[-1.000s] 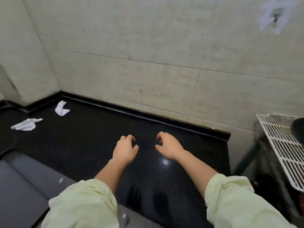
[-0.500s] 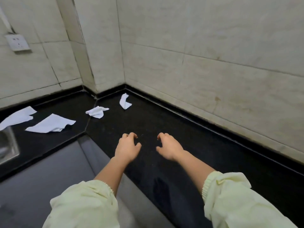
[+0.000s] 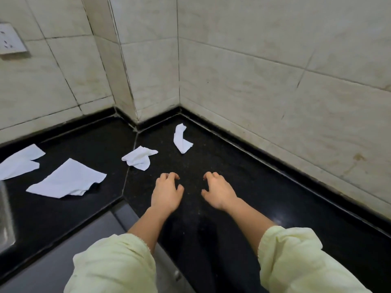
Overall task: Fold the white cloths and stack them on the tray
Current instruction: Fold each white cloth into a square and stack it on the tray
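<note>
As the view has been swung further left since the frame a second ago, the wire rack then at the right edge is gone from view, and four white cloths are seen instead of two. All four are spread unfolded on the black counter (image 3: pixel 243 178). A crumpled cloth (image 3: pixel 138 158) is found nearest, just beyond the left hand (image 3: pixel 167 193) and a little to its left, apart from it, lying over the seam in the counter. A twisted cloth (image 3: pixel 181 140) is seen further back, near the corner where the tiled wall (image 3: pixel 275 92) meets the counter. A flat cloth (image 3: pixel 67 179) is laid out well to the left of the seam. A far-left cloth (image 3: pixel 19 161) is cut off by the frame edge.

Shapes and places of the cloths are unchanged from half a second ago; only their position in frame is shifted right. The left hand and right hand (image 3: pixel 220 193) are held side by side over the counter, palms down, fingers loosely curled, thumbs apart, nothing gripped. Fingertip contact with the surface cannot be told. The same pose is shown in both earlier frames.

Pale green sleeves (image 3: pixel 112 265) are pushed up the forearms. A wall socket (image 3: pixel 9 41) is seen at upper left, a steel sink (image 3: pixel 5 225) at the left edge.
</note>
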